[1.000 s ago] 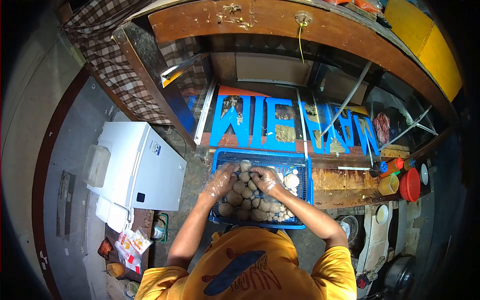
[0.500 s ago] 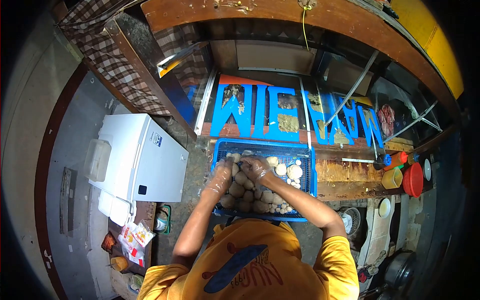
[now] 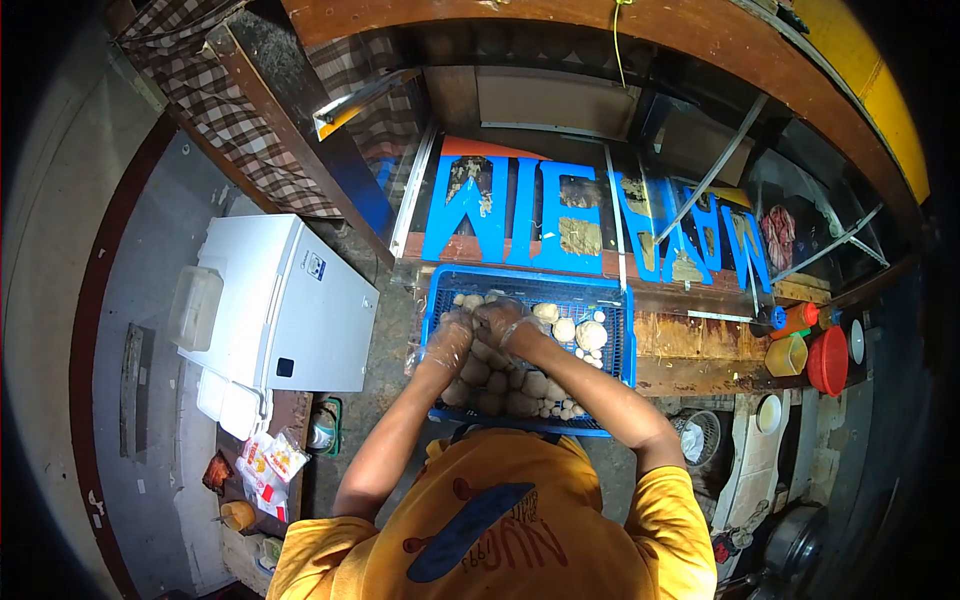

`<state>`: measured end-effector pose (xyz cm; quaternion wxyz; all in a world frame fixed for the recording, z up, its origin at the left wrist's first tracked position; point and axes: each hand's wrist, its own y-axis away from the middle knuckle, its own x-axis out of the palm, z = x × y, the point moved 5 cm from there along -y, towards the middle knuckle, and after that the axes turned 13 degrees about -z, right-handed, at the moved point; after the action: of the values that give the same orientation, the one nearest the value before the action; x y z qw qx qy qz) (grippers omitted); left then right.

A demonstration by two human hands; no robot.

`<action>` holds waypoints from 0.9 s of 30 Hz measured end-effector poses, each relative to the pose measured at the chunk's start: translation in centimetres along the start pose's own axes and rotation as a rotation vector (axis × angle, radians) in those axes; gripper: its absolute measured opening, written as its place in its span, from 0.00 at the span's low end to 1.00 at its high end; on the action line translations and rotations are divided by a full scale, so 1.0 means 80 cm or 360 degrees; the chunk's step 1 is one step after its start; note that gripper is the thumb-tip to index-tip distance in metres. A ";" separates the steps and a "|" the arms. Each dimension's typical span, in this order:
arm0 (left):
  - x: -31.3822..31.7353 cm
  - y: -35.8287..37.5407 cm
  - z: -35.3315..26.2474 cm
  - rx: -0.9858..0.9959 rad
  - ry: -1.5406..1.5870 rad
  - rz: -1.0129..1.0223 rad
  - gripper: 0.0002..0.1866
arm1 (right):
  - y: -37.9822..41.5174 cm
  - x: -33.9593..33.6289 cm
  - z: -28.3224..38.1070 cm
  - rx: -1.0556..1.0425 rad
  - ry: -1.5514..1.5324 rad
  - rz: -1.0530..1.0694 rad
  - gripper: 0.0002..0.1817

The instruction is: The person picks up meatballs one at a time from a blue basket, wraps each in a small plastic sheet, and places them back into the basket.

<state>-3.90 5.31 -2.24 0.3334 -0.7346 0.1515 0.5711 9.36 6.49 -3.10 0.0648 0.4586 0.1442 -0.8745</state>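
A blue plastic crate (image 3: 630, 340) stands before me, with greyish-brown and paler round balls that look like meatballs (image 3: 497, 381) across its mesh bottom. Several larger white ones (image 3: 591, 335) lie at its right side, and small ones gather near its front edge. Thin clear plastic gloves cover both hands. My left hand (image 3: 448, 338) is curled in at the left part of the crate. Close beside it, my right hand (image 3: 503, 322) is bent with its fingers closed, pointing toward the left hand. The backs of the hands hide what the fingers grip.
Beyond the crate is a glass-sided wooden stall with blue lettering (image 3: 525, 210). A white chest freezer (image 3: 320, 310) stands to the left, with plastic packets (image 3: 268, 465) below it. At right are sauce bottles (image 3: 797, 319), a red container (image 3: 827, 360) and a wire basket (image 3: 700, 437).
Both hands have drawn closer together over the left part of the crate, the right one shifting slightly left. The whole view has shifted a little with my head.
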 end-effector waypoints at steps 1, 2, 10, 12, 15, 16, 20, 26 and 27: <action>0.009 0.001 0.004 0.0011 0.0023 0.0074 0.16 | 0.000 0.001 0.000 0.0044 0.0061 0.0029 0.18; 0.019 0.002 0.007 0.0023 0.0046 0.0147 0.15 | 0.001 0.001 -0.001 0.0089 0.0124 0.0057 0.19; 0.017 -0.019 0.018 -0.0368 0.0330 0.0307 0.15 | -0.006 0.003 -0.006 0.0261 0.0187 0.0321 0.25; 0.021 -0.022 0.019 -0.0317 0.0296 0.0352 0.15 | -0.007 -0.001 -0.008 0.0352 0.0091 0.0356 0.27; 0.021 -0.023 0.021 -0.0477 0.0379 0.0302 0.18 | -0.005 -0.008 -0.006 0.0271 0.0106 0.0373 0.29; 0.020 -0.022 0.022 -0.0469 0.0411 0.0280 0.20 | -0.002 -0.008 -0.008 0.0284 0.0053 0.0334 0.30; -0.012 -0.024 0.016 -0.0536 0.0714 0.0164 0.25 | 0.006 -0.021 -0.006 0.0275 -0.0152 0.0213 0.30; -0.052 -0.030 0.007 -0.0630 0.0971 0.0134 0.29 | 0.023 -0.006 -0.029 0.0001 -0.0380 -0.0331 0.27; -0.053 -0.027 0.007 -0.0627 0.0971 0.0132 0.29 | 0.027 -0.013 -0.026 0.0000 -0.0378 -0.0333 0.27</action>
<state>-4.29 6.61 2.35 0.1016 -0.9146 0.1607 0.3569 12.07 5.09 -3.76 -0.0102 0.3345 0.1825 -0.9245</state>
